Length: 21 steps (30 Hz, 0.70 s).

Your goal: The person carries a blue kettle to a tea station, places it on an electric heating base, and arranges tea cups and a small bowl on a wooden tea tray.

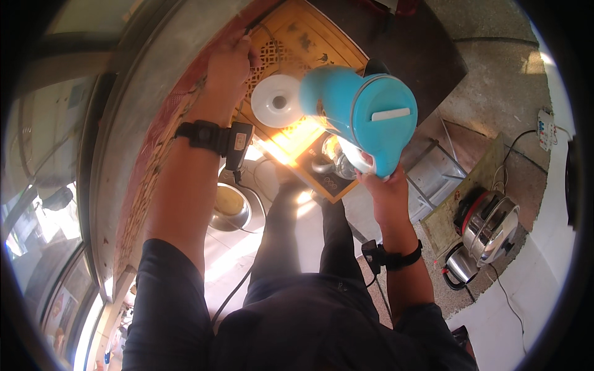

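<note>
My right hand (387, 185) grips the handle of a turquoise electric kettle (359, 102), which is tilted so its lid with a white bar faces me. Beside the kettle, a round white power base (274, 103) rests on a wooden tea tray (299, 28) with a cut-out lattice. At the tray's far left side, my left hand (239, 53) has its fingers closed around the end of a grey power cord (278, 44); the dark tip in its fingers is small and partly hidden. The cord runs down to the base. Under the kettle, a glass teapot (345, 167) is partly covered.
The teapot stands on a dark panel (332, 183) in the tray's near corner. A metal bowl (230, 208) lies on the floor at left. At right are a metal stool (436, 171), a steel pot (492, 227), a steel kettle (461, 264) and a power strip (545, 130).
</note>
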### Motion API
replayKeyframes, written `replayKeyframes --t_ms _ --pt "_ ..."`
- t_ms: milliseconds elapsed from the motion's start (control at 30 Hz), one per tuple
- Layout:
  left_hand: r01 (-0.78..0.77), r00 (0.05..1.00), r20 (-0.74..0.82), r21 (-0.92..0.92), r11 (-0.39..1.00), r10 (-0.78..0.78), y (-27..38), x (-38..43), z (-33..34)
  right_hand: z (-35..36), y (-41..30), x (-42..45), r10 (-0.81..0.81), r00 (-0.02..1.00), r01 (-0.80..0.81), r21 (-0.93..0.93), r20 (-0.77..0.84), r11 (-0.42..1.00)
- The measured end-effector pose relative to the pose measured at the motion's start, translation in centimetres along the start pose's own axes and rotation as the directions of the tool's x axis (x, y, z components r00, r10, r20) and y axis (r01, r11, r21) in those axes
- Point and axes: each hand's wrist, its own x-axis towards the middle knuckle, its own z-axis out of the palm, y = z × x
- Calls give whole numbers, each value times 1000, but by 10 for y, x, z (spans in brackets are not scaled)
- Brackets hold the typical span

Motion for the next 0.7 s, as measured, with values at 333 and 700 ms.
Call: replayKeyframes --t_ms 333,700 --pt "-68 997 42 -14 998 68 14 23 14 13 27 -15 66 996 -70 56 58 996" --pt "124 986 97 121 985 -136 -17 23 6 44 34 -5 12 999 -20 153 51 988"
